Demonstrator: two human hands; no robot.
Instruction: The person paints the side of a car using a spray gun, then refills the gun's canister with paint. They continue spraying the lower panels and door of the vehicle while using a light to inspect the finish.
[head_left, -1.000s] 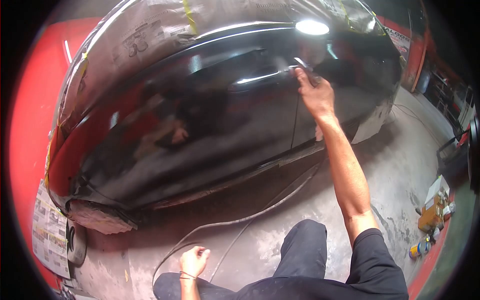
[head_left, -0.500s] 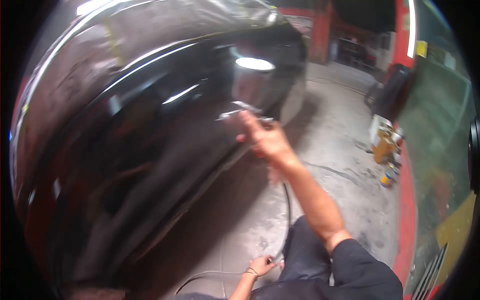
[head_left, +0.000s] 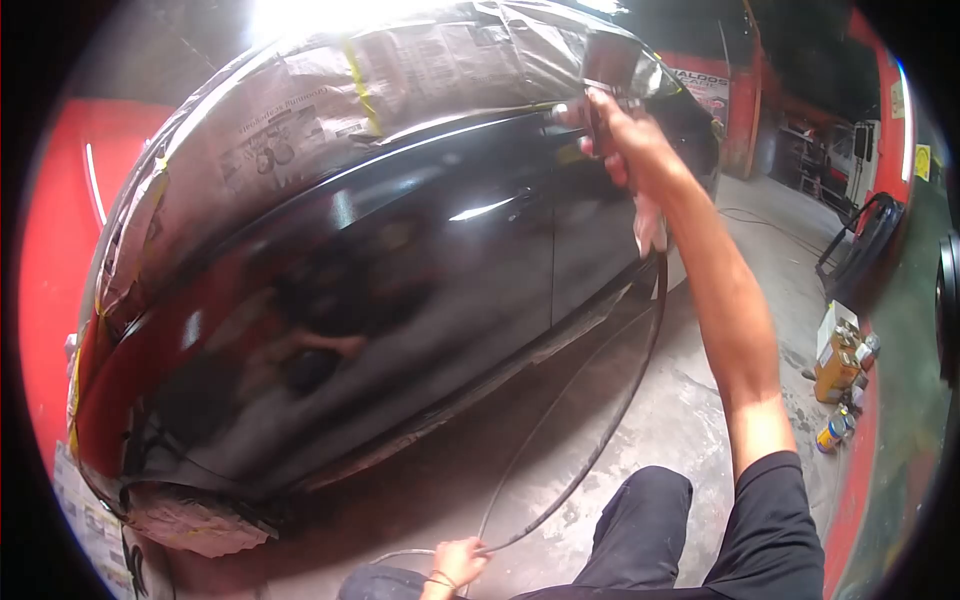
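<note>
My right hand (head_left: 632, 145) is closed around a spray gun (head_left: 611, 68) with a cup on top, held out at the upper side of a dark, glossy car body (head_left: 420, 240). Whether the trigger is pulled cannot be made out. A dark hose (head_left: 655, 335) runs from below the gun's handle down to my left hand (head_left: 461, 561). Low near my legs, the fingers of that hand are wrapped around the hose. Newspaper masking (head_left: 300, 125) with yellow tape covers the car's windows, above the painted doors.
Paper also covers the wheel (head_left: 200, 520) at lower left. Along the right side stand a cardboard box (head_left: 836, 375), a blue-and-yellow can (head_left: 831, 434) and a black car part (head_left: 862, 245). Hose loops cross the concrete floor (head_left: 560, 470) beside the car.
The view has shifted, showing more of the car's masked top. My right hand has carried the spray gun up along the car side. My left hand still grips the hose.
</note>
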